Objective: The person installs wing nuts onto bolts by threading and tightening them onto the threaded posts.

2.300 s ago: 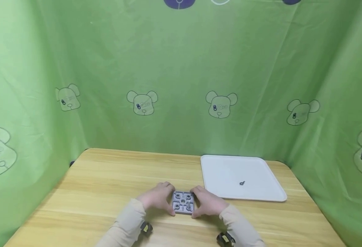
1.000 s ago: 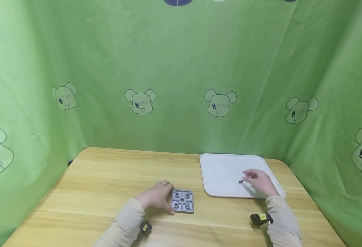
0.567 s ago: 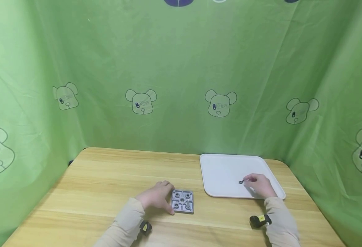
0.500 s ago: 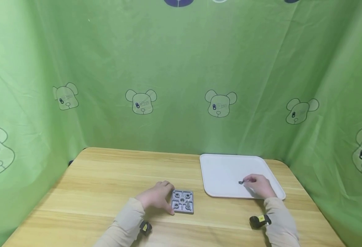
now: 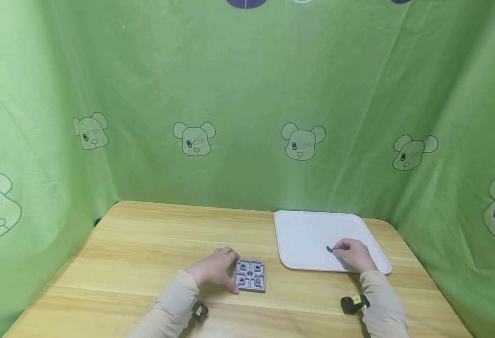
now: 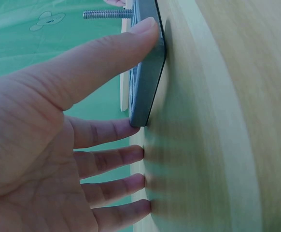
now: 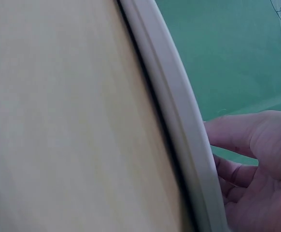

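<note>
In the head view, a square grey metal plate (image 5: 250, 273) with a ribbed face and round holes lies on the table. My left hand (image 5: 217, 269) touches its left side, thumb at the near corner and index finger at the far one. The left wrist view shows those fingers (image 6: 109, 159) nearly straight, their tips at the tabletop. A threaded bolt (image 6: 109, 14) sticks up from the plate. My right hand (image 5: 354, 255), over the white tray (image 5: 304, 230), pinches one end of a small dark part (image 5: 329, 249), too small to identify. The tray's rim hides the fingertips in the right wrist view.
The tray stands at the back right of the wooden table (image 5: 158, 239), to the right of the plate. A green curtain (image 5: 247, 183) with bear-head prints encloses the table at the back and sides. Both wrists wear black camera mounts.
My right hand has left the plate's right side, moved right to the tray and closed its fingertips on the small dark part, which has turned a little. My left hand stays at the plate.
</note>
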Demonstrator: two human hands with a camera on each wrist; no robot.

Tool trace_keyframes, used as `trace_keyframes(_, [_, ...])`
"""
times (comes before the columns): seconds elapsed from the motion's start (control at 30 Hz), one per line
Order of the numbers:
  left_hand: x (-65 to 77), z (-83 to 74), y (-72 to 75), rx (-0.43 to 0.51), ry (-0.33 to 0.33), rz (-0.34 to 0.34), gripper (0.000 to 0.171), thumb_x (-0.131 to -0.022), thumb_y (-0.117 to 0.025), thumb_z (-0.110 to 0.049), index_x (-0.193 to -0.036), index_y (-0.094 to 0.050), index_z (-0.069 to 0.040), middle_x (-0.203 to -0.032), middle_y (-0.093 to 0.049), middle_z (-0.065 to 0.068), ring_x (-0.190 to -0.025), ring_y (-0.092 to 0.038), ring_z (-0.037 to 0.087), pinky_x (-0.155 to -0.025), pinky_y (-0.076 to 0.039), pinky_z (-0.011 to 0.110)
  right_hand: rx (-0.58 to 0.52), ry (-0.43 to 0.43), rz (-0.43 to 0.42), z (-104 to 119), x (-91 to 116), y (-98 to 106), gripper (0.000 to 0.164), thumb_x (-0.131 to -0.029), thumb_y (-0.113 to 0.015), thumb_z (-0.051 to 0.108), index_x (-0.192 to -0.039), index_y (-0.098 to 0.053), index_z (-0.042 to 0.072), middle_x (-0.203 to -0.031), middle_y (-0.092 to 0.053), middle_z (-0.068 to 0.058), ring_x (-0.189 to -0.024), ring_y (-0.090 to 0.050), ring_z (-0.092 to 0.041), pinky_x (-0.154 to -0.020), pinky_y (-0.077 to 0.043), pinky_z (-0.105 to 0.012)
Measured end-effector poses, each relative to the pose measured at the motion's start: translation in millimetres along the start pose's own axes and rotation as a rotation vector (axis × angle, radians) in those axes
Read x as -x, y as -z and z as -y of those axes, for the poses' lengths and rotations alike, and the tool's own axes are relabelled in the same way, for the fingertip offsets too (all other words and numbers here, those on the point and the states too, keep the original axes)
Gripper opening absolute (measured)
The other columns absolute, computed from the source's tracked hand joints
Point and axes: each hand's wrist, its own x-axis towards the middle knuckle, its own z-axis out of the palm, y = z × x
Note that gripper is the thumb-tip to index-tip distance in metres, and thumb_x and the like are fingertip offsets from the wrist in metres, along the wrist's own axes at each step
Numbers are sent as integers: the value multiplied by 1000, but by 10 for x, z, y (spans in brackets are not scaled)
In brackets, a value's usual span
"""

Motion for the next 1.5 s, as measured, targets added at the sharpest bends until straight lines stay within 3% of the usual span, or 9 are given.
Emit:
trace_keyframes(0.5, [2, -3, 4, 4, -2, 6, 88, -51, -79, -47, -124, -46, -11, -131, -45, 7, -119, -42, 27, -102, -38, 44, 12, 45, -52, 286, 2, 132, 10, -79, -64, 20, -85, -66, 12, -86, -64, -6, -77, -50, -16, -65, -37, -24])
trace_keyframes(0.9, [7, -13, 10, 13, -1, 6, 87, -51, -80, -46, -124, -47, -11, -131, -45, 7, -119, -42, 26, -103, -37, 43, -30, 229, -137, 787, 92, 181, 8, -76, -68, 13, -83, -67, 9, -85, -62, -8, -75, -49, -15, -65, -39, -23])
trace_keyframes(1.1, [19, -20, 24, 15, 4, 9, 87, -51, -80, -46, -124, -47, -11, -131, -45, 6, -119, -42, 26, -103, -37, 43, -49, 288, -149, 1021, 155, 111, 5, -75, -69, 14, -80, -67, 14, -85, -62, -3, -74, -50, -13, -62, -40, -22])
trace_keyframes(1.5, [21, -21, 21, 12, 4, 6, 87, -51, -80, -47, -123, -47, -11, -131, -46, 6, -119, -42, 26, -102, -38, 43, -116, 444, -88, 1497, 337, -125, 7, -72, -70, 12, -75, -66, 17, -81, -62, 3, -69, -51, -9, -60, -43, -19])
